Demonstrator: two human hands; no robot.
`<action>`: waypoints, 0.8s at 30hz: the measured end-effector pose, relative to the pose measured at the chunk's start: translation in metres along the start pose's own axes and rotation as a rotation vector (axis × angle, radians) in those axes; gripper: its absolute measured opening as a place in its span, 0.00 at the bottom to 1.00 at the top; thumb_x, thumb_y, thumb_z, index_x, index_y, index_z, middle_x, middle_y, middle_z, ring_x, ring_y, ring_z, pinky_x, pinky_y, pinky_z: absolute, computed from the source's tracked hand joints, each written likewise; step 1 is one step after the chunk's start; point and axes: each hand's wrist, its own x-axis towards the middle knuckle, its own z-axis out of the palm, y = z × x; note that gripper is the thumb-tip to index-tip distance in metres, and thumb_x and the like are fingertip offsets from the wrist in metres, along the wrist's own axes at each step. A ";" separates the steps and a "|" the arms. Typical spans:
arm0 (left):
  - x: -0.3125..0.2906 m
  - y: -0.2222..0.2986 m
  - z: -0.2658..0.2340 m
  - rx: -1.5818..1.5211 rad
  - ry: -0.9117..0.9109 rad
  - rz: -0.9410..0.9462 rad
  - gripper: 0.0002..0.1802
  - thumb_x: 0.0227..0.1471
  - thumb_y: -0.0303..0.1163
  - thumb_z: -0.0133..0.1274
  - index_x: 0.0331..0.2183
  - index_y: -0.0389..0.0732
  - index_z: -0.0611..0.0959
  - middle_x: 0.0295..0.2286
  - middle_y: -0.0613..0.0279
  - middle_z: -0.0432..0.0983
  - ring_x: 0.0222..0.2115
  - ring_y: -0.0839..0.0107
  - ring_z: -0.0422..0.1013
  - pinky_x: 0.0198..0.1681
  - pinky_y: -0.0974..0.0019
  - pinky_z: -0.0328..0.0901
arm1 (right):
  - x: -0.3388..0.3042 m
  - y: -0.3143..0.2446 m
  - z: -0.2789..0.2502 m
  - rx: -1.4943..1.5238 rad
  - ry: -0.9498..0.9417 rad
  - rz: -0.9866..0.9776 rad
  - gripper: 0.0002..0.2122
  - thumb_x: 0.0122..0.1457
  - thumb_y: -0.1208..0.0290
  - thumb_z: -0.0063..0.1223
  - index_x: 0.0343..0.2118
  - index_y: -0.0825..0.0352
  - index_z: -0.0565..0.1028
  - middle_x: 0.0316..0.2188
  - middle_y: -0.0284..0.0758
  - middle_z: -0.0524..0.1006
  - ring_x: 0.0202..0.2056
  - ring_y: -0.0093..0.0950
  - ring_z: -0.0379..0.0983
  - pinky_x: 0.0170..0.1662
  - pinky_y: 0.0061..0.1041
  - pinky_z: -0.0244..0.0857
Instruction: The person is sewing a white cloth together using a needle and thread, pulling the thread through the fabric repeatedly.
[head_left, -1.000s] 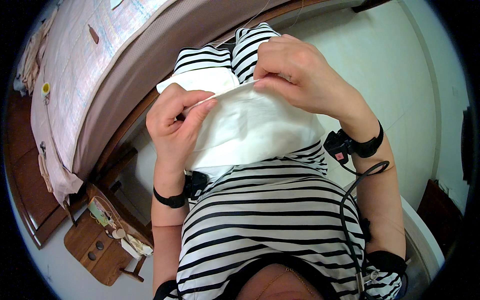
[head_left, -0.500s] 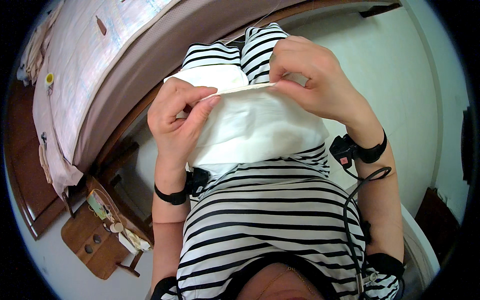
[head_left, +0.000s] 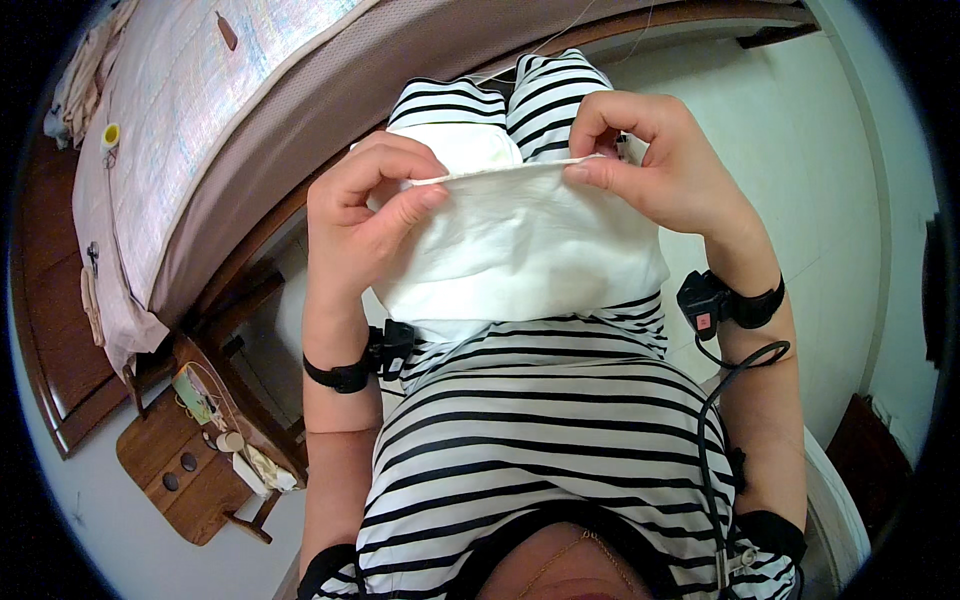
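Observation:
A white cloth [head_left: 520, 250] lies folded over my lap, against my black-and-white striped clothes [head_left: 540, 430]. My left hand [head_left: 365, 215] pinches the cloth's upper left edge between thumb and fingers. My right hand [head_left: 655, 165] pinches the same top edge at the right, fingers curled over it. The edge is stretched taut between both hands. Each wrist wears a black band with a small device, and a black cable runs down from the right one.
A bed [head_left: 230, 130] with a pale patterned cover and brown side runs along the upper left, a small yellow object [head_left: 110, 135] on it. A wooden stool [head_left: 190, 470] with small items stands at lower left. Pale floor [head_left: 800, 170] lies to the right.
Both hands have kept hold of the cloth's top edge and shifted a little up the picture, and the edge now looks straighter between them.

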 end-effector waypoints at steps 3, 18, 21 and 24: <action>0.000 0.000 -0.002 -0.186 -0.030 -0.127 0.06 0.43 0.23 0.62 0.24 0.37 0.80 0.31 0.64 0.75 0.31 0.76 0.68 0.36 0.74 0.63 | 0.001 0.000 -0.002 0.064 -0.030 0.066 0.06 0.48 0.76 0.59 0.23 0.68 0.71 0.19 0.25 0.68 0.23 0.15 0.61 0.26 0.17 0.58; 0.024 0.008 0.028 -0.740 -0.141 -0.507 0.09 0.52 0.26 0.54 0.37 0.36 0.74 0.28 0.70 0.72 0.30 0.85 0.65 0.34 0.81 0.60 | 0.007 0.001 0.008 0.274 -0.060 0.179 0.05 0.48 0.76 0.61 0.25 0.67 0.74 0.20 0.22 0.69 0.22 0.11 0.60 0.24 0.14 0.55; 0.025 0.022 0.032 -0.470 -0.209 -0.476 0.13 0.50 0.32 0.60 0.37 0.35 0.79 0.24 0.76 0.70 0.26 0.85 0.64 0.31 0.80 0.59 | 0.009 0.001 0.010 0.279 -0.046 0.179 0.06 0.47 0.77 0.61 0.28 0.67 0.75 0.21 0.23 0.70 0.23 0.11 0.61 0.25 0.14 0.56; 0.023 0.021 0.036 -0.174 -0.291 -0.425 0.12 0.48 0.32 0.63 0.33 0.35 0.81 0.23 0.75 0.72 0.26 0.84 0.66 0.32 0.79 0.61 | 0.009 0.001 0.009 0.248 -0.044 0.152 0.08 0.46 0.77 0.61 0.31 0.68 0.75 0.23 0.24 0.71 0.24 0.12 0.62 0.27 0.14 0.57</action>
